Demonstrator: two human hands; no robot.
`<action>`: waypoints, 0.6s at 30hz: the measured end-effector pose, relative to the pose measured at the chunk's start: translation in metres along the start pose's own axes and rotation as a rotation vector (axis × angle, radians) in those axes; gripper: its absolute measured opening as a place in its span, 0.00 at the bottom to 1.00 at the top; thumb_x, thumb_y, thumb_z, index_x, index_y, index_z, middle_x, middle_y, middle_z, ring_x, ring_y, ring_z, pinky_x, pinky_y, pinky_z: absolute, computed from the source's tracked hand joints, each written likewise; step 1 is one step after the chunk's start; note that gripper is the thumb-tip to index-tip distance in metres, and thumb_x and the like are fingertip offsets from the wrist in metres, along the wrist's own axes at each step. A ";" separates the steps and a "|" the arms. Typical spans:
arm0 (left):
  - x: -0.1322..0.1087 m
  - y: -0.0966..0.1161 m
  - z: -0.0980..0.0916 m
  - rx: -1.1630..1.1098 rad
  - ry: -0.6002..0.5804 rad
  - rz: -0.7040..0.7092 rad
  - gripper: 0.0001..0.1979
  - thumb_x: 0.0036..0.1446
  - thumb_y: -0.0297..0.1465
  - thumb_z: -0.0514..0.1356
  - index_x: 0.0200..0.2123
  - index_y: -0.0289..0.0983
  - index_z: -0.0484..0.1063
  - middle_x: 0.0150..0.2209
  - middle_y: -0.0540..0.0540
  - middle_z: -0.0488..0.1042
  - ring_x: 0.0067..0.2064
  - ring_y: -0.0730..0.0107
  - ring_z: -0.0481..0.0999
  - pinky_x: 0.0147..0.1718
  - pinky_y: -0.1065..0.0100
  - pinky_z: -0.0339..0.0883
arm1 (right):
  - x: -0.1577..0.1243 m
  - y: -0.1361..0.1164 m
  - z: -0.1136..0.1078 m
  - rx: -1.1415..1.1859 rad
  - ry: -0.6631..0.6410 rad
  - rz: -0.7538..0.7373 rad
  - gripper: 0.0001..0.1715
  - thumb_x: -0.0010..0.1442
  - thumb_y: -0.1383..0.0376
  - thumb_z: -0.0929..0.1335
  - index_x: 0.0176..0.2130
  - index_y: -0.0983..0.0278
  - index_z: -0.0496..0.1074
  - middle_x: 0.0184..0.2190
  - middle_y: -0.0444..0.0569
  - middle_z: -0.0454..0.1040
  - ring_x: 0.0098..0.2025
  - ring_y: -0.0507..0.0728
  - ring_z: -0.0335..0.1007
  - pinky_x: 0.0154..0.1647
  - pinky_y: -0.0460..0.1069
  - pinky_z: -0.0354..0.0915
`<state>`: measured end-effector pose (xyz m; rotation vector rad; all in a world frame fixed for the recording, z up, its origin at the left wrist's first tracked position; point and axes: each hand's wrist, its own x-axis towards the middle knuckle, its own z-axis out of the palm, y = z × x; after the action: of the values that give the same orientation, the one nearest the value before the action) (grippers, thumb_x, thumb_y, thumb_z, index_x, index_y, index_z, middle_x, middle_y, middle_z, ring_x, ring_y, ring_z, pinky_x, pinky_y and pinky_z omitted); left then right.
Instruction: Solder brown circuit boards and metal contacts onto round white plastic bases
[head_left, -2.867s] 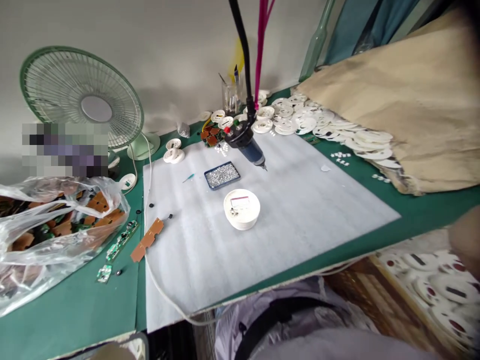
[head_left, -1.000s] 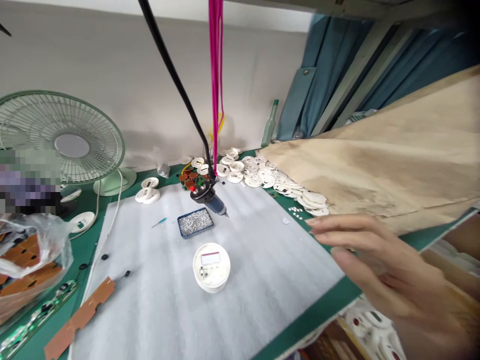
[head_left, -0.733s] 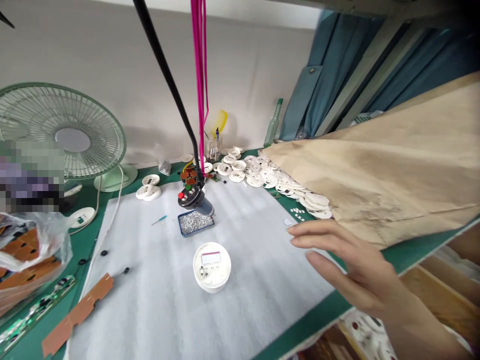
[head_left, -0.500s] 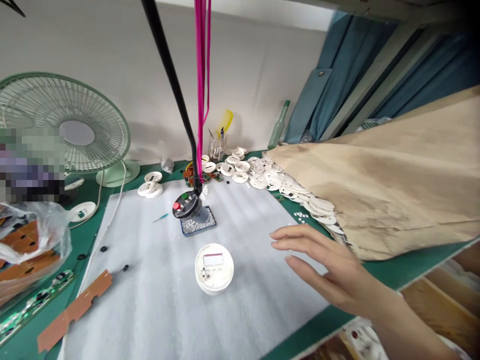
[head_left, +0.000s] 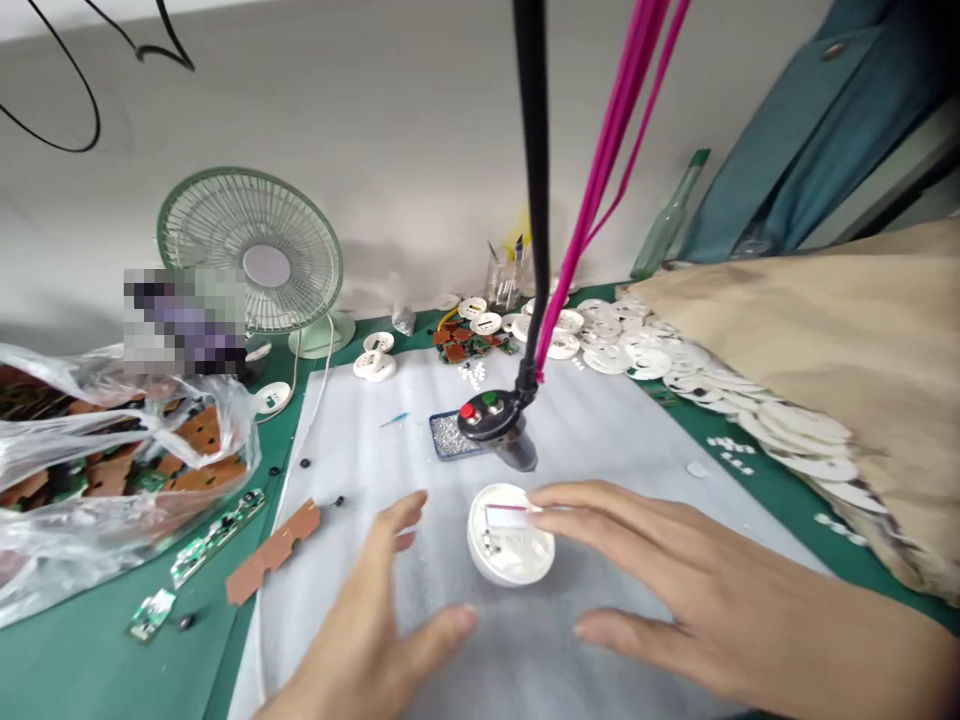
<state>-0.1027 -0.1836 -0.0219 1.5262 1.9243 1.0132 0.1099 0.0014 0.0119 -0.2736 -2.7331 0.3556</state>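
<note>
A round white plastic housing [head_left: 514,560] with a small rectangular window sits on the grey mat [head_left: 360,400]. To its left my left hand [head_left: 382,620] is open, thumb and fingers apart, not touching it. My right hand [head_left: 675,580] is also open, its fingertips over or at the housing's right edge; contact cannot be made out. Just beyond the housing hangs a black tool [head_left: 517,440] with a red and a green button on top, on a black cable and pink cords [head_left: 600,190]. Partly behind it lies a blue tray [head_left: 450,440] of small silvery pieces.
White discs [head_left: 795,430] are heaped along the right beside brown paper [head_left: 810,330]. On the left are a plastic bag [head_left: 150,440] of brown boards, a brown board strip [head_left: 274,552], green circuit boards [head_left: 217,535] and a fan [head_left: 266,265]. A green bottle [head_left: 670,225] stands behind.
My left hand has come into view at the housing's left. My right hand has moved left to the housing. The camera view has turned left, and the hanging tool appears shifted rightward.
</note>
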 end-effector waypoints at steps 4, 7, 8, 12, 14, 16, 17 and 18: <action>0.034 0.004 0.035 -0.119 -0.214 0.027 0.51 0.52 0.39 0.71 0.70 0.41 0.45 0.69 0.32 0.54 0.68 0.37 0.59 0.62 0.36 0.61 | 0.011 -0.007 0.000 -0.083 -0.103 -0.034 0.42 0.64 0.46 0.65 0.67 0.67 0.58 0.60 0.61 0.63 0.65 0.60 0.60 0.65 0.55 0.65; 0.047 0.006 0.048 -0.177 -0.236 0.009 0.42 0.52 0.36 0.70 0.65 0.38 0.54 0.61 0.33 0.66 0.61 0.41 0.68 0.58 0.40 0.66 | 0.019 -0.006 -0.005 -0.182 -0.160 -0.131 0.47 0.61 0.45 0.67 0.67 0.69 0.55 0.62 0.61 0.61 0.64 0.62 0.62 0.59 0.55 0.71; 0.048 0.005 0.050 -0.173 -0.233 -0.002 0.38 0.53 0.36 0.70 0.63 0.38 0.57 0.58 0.34 0.69 0.59 0.42 0.70 0.57 0.41 0.67 | 0.021 -0.005 -0.007 -0.202 -0.182 -0.163 0.48 0.60 0.46 0.68 0.67 0.70 0.54 0.61 0.60 0.61 0.61 0.62 0.64 0.55 0.55 0.73; 0.042 -0.003 0.056 -0.165 -0.180 0.012 0.32 0.53 0.32 0.69 0.58 0.37 0.59 0.54 0.36 0.70 0.56 0.46 0.71 0.53 0.44 0.69 | 0.031 -0.004 -0.010 -0.155 -0.354 -0.142 0.42 0.60 0.51 0.69 0.65 0.67 0.58 0.57 0.56 0.64 0.47 0.59 0.74 0.43 0.56 0.77; 0.039 -0.007 0.060 -0.166 -0.143 0.042 0.32 0.53 0.30 0.68 0.57 0.37 0.58 0.54 0.37 0.70 0.55 0.48 0.71 0.53 0.46 0.69 | 0.035 -0.004 -0.009 -0.088 -0.441 -0.095 0.39 0.59 0.52 0.70 0.63 0.65 0.61 0.57 0.55 0.64 0.45 0.58 0.74 0.43 0.56 0.76; 0.036 -0.009 0.064 -0.143 -0.121 0.068 0.31 0.52 0.29 0.68 0.57 0.37 0.59 0.53 0.37 0.70 0.54 0.48 0.71 0.51 0.47 0.70 | 0.038 -0.004 -0.008 -0.025 -0.481 -0.065 0.37 0.57 0.56 0.72 0.61 0.65 0.62 0.57 0.55 0.63 0.48 0.58 0.72 0.45 0.56 0.76; 0.036 -0.009 0.066 -0.124 -0.117 0.083 0.30 0.53 0.28 0.68 0.56 0.37 0.59 0.52 0.38 0.70 0.53 0.49 0.71 0.50 0.48 0.70 | 0.039 -0.005 -0.007 0.000 -0.488 -0.059 0.37 0.56 0.58 0.73 0.61 0.66 0.63 0.56 0.55 0.64 0.49 0.59 0.71 0.47 0.56 0.76; 0.035 -0.009 0.067 -0.104 -0.116 0.102 0.28 0.53 0.27 0.67 0.55 0.37 0.59 0.51 0.38 0.70 0.52 0.49 0.71 0.49 0.48 0.70 | 0.040 -0.005 -0.006 0.017 -0.495 -0.055 0.36 0.56 0.60 0.72 0.61 0.66 0.62 0.55 0.55 0.64 0.51 0.59 0.70 0.48 0.57 0.75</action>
<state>-0.0671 -0.1336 -0.0670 1.6011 1.7035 1.0274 0.0753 0.0072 0.0320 -0.1147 -3.2115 0.4854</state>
